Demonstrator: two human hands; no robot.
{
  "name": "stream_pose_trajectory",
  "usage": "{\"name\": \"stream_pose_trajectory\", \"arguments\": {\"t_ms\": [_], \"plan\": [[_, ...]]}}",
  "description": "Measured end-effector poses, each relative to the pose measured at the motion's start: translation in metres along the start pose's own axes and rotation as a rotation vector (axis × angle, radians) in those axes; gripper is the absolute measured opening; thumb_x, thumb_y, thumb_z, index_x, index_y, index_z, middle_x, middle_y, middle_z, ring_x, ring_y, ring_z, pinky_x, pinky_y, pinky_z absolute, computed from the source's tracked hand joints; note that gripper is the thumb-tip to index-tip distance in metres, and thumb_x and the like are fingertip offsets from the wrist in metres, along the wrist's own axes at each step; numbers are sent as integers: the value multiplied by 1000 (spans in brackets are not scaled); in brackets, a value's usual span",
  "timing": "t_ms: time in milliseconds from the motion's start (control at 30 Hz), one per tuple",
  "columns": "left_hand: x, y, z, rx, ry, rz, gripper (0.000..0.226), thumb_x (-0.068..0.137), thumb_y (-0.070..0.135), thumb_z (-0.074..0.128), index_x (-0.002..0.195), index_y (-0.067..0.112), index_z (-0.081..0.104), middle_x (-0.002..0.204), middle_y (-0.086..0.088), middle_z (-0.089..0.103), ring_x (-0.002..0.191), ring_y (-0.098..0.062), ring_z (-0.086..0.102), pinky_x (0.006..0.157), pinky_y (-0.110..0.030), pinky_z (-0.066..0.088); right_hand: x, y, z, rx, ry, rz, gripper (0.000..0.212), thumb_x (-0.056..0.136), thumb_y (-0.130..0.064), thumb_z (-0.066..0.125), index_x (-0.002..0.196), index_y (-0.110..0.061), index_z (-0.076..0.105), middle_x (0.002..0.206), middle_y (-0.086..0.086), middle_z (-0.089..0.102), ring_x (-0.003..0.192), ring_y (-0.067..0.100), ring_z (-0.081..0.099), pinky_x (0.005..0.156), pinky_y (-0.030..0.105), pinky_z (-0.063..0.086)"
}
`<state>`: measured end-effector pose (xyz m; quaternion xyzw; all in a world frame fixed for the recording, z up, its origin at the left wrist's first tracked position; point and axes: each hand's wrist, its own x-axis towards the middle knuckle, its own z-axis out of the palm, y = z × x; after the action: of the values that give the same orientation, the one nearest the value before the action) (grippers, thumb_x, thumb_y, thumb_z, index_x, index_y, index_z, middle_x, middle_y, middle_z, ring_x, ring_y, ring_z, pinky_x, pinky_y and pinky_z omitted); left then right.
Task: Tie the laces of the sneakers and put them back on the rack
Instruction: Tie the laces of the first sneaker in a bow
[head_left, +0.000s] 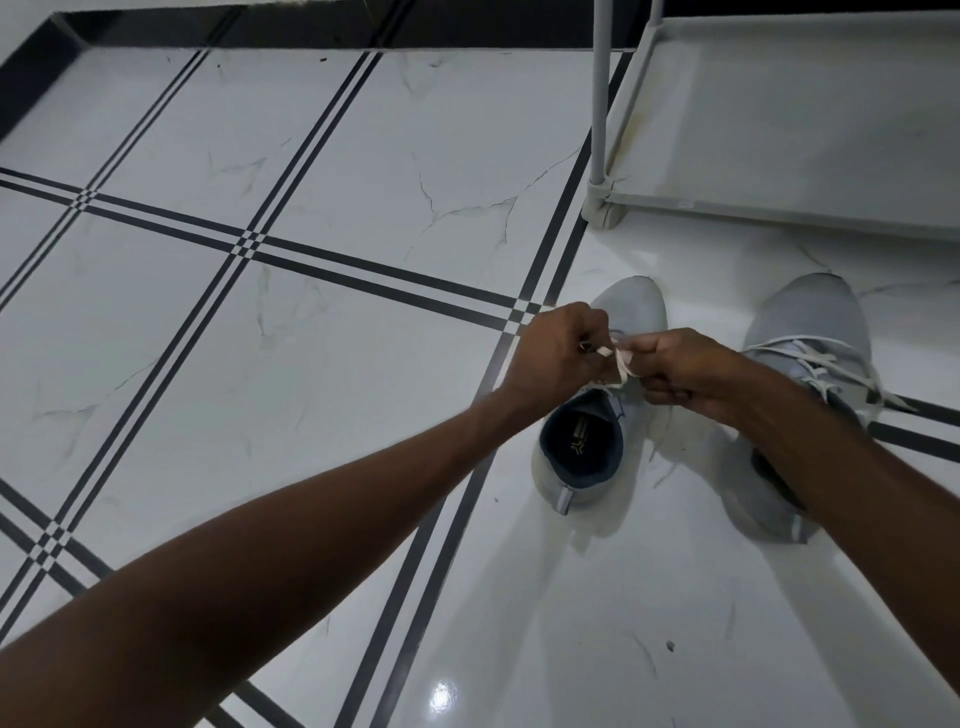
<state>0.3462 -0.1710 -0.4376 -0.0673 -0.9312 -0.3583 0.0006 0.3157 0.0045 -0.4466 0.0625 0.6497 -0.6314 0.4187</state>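
Observation:
Two grey sneakers stand side by side on the tiled floor, toes pointing away from me. Over the left sneaker (587, 447), my left hand (558, 358) and my right hand (685, 371) each pinch a strand of its white lace (618, 364), which is pulled taut between them above the tongue. The right sneaker (810, 332) has loose white laces (831, 371) draped across its top, and my right forearm hides its heel. The grey shoe rack (789, 208) stands just beyond the sneakers at the upper right, its bottom shelf bare.
White marble tiles with black double stripes (249, 244) cover the floor. The rack's grey upright post (602, 93) and round foot (602, 210) stand just beyond the left sneaker. A black skirting runs along the far wall.

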Motion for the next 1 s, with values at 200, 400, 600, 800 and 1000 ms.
{"name": "stream_pose_trajectory", "arguments": {"t_ms": [200,400,600,800,1000], "plan": [[-10,-25,-26,-262,-31,-437,23,70,15,84,70,1,66,67,-5,71,62,-10,63,62,-27,52,4,17,-8,-843,449,-334,9,81,-20,74,74,-15,77,67,2,70,61,17,59,63,28,45],[-28,-38,-42,-480,-108,-769,22,78,-4,76,66,3,58,76,-24,72,64,-27,70,59,-32,62,3,44,-14,-1270,382,-363,13,68,2,63,65,-11,65,63,6,55,72,35,62,58,31,37],[-32,-44,-38,-535,2,-972,8,79,-6,75,77,-4,68,72,-19,72,57,-25,70,64,-35,64,-11,45,-23,-1688,270,-505,8,71,-10,65,79,-13,64,71,14,66,72,36,64,55,32,31],[-28,-43,-36,-520,5,-998,9,80,-4,67,75,2,63,76,-15,71,73,-26,73,80,-48,62,-16,53,-36,-1809,228,-657,8,59,-7,61,65,-11,57,50,11,51,43,32,51,48,31,21],[-31,-39,-36,-402,10,-910,15,81,6,77,73,4,64,85,-23,74,80,-32,76,80,-42,63,-20,67,-26,-1756,232,-680,10,66,-8,47,61,-14,53,48,7,49,41,29,50,44,29,25]]}}
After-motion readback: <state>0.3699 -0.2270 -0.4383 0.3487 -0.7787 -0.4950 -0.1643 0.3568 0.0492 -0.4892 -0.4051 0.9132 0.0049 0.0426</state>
